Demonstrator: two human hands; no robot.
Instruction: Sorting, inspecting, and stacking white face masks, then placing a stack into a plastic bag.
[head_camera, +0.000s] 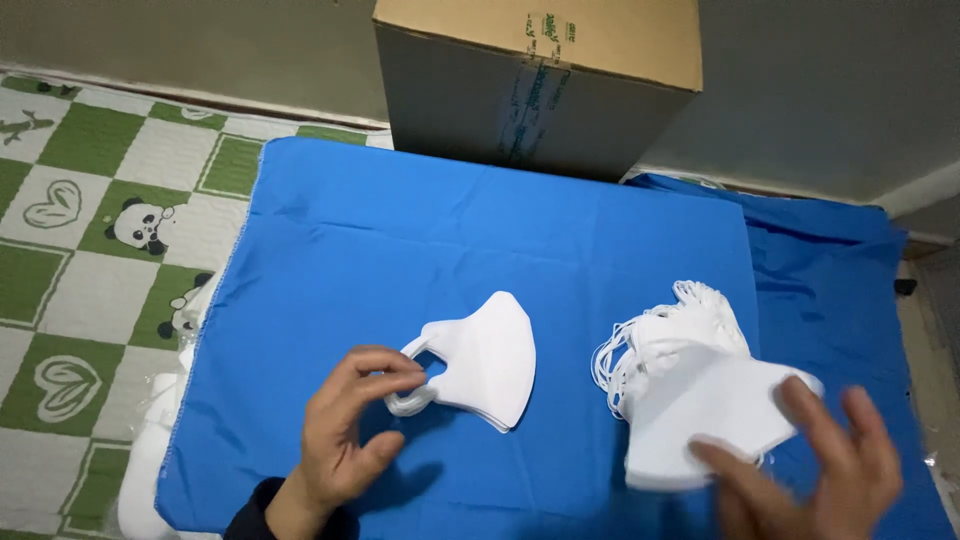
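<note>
A small stack of folded white face masks (487, 360) lies on a blue cloth (400, 250). My left hand (350, 430) pinches the ear loops at the stack's left end between thumb and fingers. To the right sits a larger pile of white masks (690, 390) with loose ear loops fanned out at its top. My right hand (820, 475), blurred, has its fingers spread over the lower right edge of that pile, touching it.
A brown cardboard box (540, 85) stands at the far edge of the blue cloth. A green and white checkered mat with panda pictures (90, 260) covers the floor at left. Something white (150, 450) pokes out under the cloth's left edge.
</note>
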